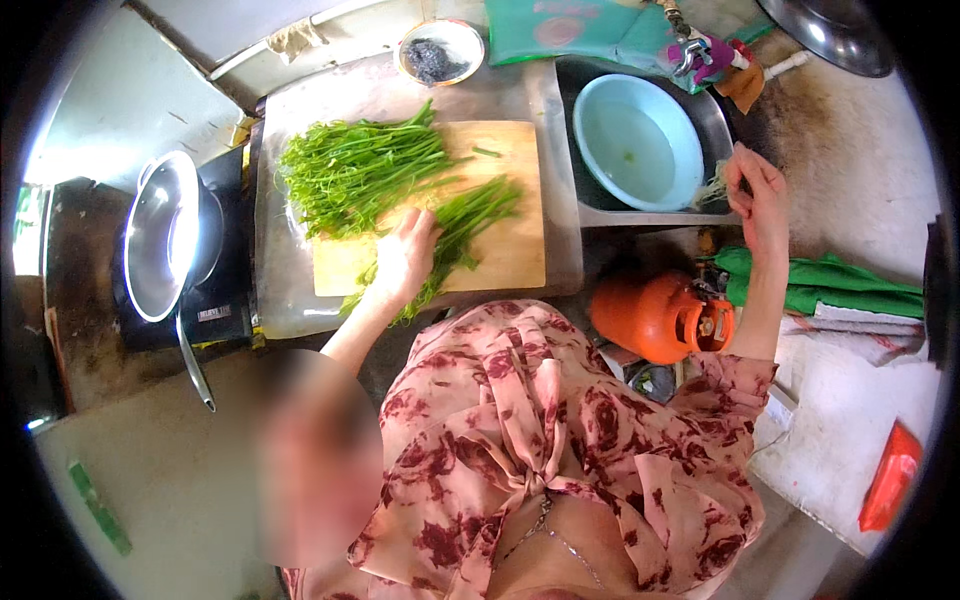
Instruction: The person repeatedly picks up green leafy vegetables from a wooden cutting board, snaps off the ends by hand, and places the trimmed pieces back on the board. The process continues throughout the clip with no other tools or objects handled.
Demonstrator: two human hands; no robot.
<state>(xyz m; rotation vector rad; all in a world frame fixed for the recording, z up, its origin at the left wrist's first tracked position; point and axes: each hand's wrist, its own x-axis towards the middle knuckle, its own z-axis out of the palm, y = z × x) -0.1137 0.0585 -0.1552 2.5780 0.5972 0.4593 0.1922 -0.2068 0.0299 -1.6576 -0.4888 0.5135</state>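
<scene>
My left hand is closed around part of a smaller bunch of leafy green stems, low on a wooden cutting board. A larger pile of the same greens lies across the board's upper left. A short cut stem piece rests near the board's top right. Raised at the sink's right edge, my right hand pinches a pale, stringy clump. Beside it, a light blue plastic basin of water sits in the sink, with a small green bit in the water.
A wok stands on the black stove at left, its handle pointing towards me. Behind the board is a bowl with a dark scouring pad. The faucet is above the sink. An orange gas cylinder stands below it.
</scene>
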